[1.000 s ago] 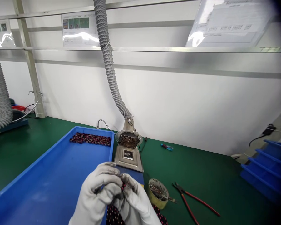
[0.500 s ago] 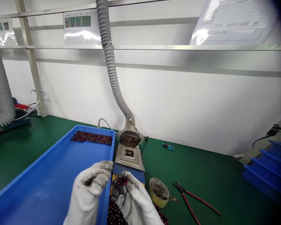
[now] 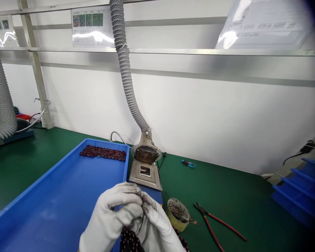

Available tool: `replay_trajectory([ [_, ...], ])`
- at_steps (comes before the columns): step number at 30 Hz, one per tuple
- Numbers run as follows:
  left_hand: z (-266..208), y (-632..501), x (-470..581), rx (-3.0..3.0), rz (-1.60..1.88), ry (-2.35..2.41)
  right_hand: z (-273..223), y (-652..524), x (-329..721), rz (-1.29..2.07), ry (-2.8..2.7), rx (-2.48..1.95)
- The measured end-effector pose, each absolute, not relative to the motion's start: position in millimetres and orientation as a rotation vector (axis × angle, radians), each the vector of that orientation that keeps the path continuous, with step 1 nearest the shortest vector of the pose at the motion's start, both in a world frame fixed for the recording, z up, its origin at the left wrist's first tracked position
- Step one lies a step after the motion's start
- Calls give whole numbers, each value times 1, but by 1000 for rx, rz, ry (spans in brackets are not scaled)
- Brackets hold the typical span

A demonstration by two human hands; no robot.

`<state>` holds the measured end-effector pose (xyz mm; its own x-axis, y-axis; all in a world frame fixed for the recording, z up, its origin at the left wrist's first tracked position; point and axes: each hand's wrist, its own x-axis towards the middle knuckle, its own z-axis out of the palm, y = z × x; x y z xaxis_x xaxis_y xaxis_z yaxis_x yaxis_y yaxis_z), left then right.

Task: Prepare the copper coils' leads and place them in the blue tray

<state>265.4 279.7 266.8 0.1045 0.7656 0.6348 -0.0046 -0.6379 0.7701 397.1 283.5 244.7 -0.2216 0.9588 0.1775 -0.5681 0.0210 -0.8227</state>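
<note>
My left hand (image 3: 114, 211), in a white glove, is closed with its fingertips bent over those of my right hand (image 3: 157, 218). My right hand, also gloved in white with grey-stained fingertips, is closed too. Between them my fingers hide the small round part with a red-and-black ring top that showed in my right hand a moment ago. Beneath my hands lies a heap of black parts with reddish dots (image 3: 130, 240). Just beyond my fingers stands a metal-topped heater (image 3: 149, 179) with a small square opening.
The blue tray (image 3: 68, 196) on the left holds small dark-red round parts (image 3: 102, 153) at its far end. A fume hood (image 3: 146, 150) hangs over the heater. On the right are a tin (image 3: 180, 225) of metal bits, red-handled pliers (image 3: 208, 214), a small blue-handled tool (image 3: 188, 163) and stacked blue bins (image 3: 299, 190).
My left hand has moved right and closed in against my right hand. The round part in my right hand is now covered by my fingers.
</note>
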Motion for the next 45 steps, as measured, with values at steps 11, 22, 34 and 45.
replay_trajectory([
  [11,280,271,255,1497,1385,922,239,287,407,1599,-966,-526],
  [22,275,269,256,1060,1640,833,232,305,414,1668,-1050,-547],
  [34,274,266,259,1160,1712,800,232,280,397,615,-1267,-617],
  [45,258,277,278,747,1693,522,228,268,381,-258,-1376,-726],
])
